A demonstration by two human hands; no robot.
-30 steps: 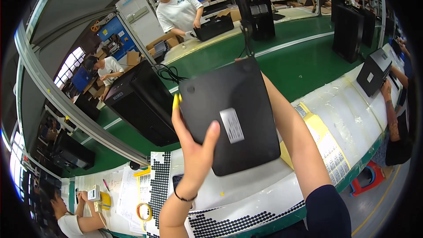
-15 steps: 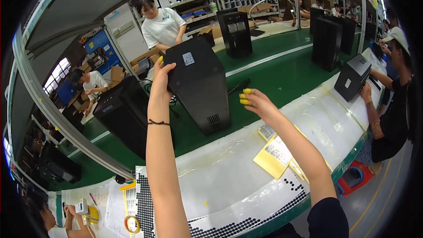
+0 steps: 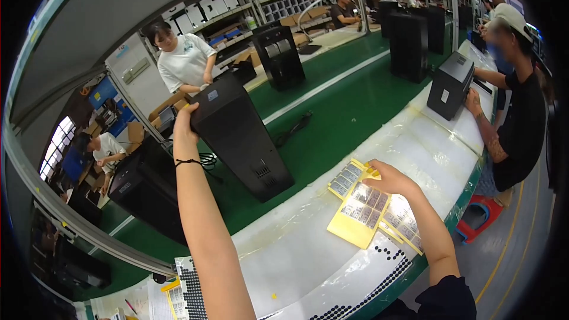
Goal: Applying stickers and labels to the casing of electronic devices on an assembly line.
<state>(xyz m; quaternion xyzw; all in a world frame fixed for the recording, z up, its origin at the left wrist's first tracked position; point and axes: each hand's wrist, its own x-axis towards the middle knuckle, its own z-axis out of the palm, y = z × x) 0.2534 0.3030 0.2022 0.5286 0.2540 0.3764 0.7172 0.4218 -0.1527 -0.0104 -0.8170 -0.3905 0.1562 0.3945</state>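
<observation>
My left hand [image 3: 185,123] grips the upper left edge of a tall black case [image 3: 237,136], which stands tilted on the green belt. The case bears a small pale label on its top and a vent grille low on its near side. Yellow finger covers show on the fingertips of both hands. Over the white worktop, my right hand [image 3: 388,176] is at the upper edge of a yellow-backed label sheet [image 3: 349,228], its fingers closed there. Whether a loose label sits between those fingertips is too small to tell. A smaller label sheet [image 3: 342,184] lies beside it.
Another black case [image 3: 148,189] stands on the belt to the left, and one [image 3: 278,56] beyond. A black cable [image 3: 294,127] lies on the belt. A sheet of black round pads [image 3: 355,296] runs along the front edge. A co-worker [image 3: 515,106] at right holds a black case [image 3: 450,86].
My right hand has come down from beside the case to the label sheets. My left hand stays on the case. The whole view has shifted toward the right.
</observation>
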